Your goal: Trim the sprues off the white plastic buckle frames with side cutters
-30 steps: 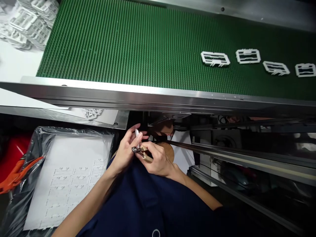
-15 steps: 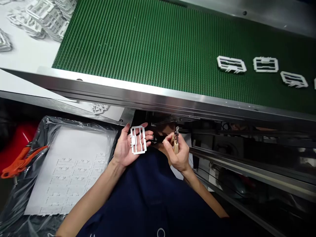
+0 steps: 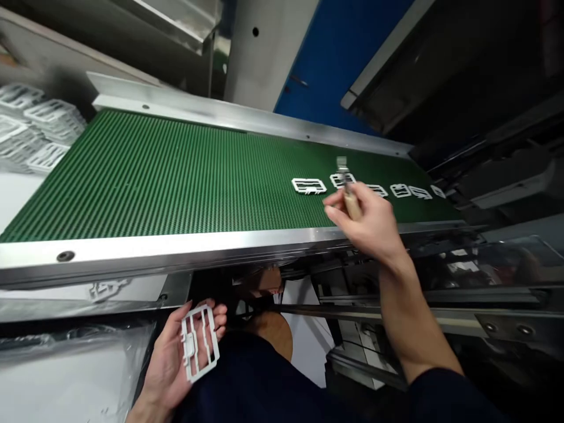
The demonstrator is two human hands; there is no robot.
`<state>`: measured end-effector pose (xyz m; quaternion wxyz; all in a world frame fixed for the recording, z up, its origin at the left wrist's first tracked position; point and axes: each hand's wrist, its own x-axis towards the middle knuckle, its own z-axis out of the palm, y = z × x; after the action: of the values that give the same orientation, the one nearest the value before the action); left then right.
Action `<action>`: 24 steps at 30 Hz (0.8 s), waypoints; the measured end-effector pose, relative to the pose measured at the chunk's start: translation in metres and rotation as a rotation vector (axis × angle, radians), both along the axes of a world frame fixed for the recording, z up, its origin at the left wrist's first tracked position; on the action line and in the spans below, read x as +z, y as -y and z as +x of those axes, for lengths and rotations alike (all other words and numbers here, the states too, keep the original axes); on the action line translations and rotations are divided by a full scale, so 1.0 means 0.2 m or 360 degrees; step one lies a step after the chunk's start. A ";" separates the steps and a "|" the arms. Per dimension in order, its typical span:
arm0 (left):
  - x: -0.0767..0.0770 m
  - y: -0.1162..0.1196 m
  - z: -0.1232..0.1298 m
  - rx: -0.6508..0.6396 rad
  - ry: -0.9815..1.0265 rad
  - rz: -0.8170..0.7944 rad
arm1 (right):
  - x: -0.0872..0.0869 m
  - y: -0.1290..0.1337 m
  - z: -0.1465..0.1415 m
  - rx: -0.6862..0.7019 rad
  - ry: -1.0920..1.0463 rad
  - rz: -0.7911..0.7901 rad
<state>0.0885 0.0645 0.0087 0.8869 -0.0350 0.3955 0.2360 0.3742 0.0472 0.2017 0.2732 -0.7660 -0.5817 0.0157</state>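
Observation:
My left hand (image 3: 170, 364) is low in the view, with a white plastic frame (image 3: 199, 341) lying across its palm and fingers. My right hand (image 3: 365, 220) reaches out over the green belt (image 3: 154, 176), pinching a wooden-handled blade tool (image 3: 352, 202). The tool's metal tip points up and overlaps a white frame (image 3: 342, 180) on the belt, so I cannot tell whether they touch. Another white frame (image 3: 309, 186) lies just left of it. Several more (image 3: 400, 190) continue in a row to the right, partly behind my right hand.
A steel rail (image 3: 176, 249) runs along the near edge of the belt, between my two hands. Stacked white frames (image 3: 35, 126) sit beyond the belt's left end. A white sheet in plastic film (image 3: 66, 376) lies at lower left. Dark machinery and a blue panel (image 3: 335, 64) surround the belt.
The view has tilted up and now shows more of the belt's far side. My right hand has moved from near my chest out over the belt with the tool. My left hand keeps the frame.

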 end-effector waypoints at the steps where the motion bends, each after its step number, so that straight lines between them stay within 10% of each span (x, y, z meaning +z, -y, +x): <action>1: 0.01 0.00 0.00 -0.0024 0.0007 -0.0004 | 0.02 -0.09 0.08 0.0007 0.0240 -0.0163; 7: 0.05 0.02 0.01 -0.0057 -0.0051 0.0139 | 0.01 -0.45 0.38 0.0196 0.0692 -0.1098; 16: 0.12 0.04 0.04 -0.0205 0.0134 0.0729 | 0.15 -0.11 -0.02 0.0473 0.0024 -0.0551; 24: 0.25 0.04 0.00 -0.0188 -0.0125 0.1377 | -0.34 0.24 -0.55 0.0695 -0.0149 -0.0428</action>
<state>0.0876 0.0571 0.0594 0.8161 0.3714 0.2949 0.3301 0.2642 -0.0004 0.1334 0.1859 -0.6500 -0.7127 0.1870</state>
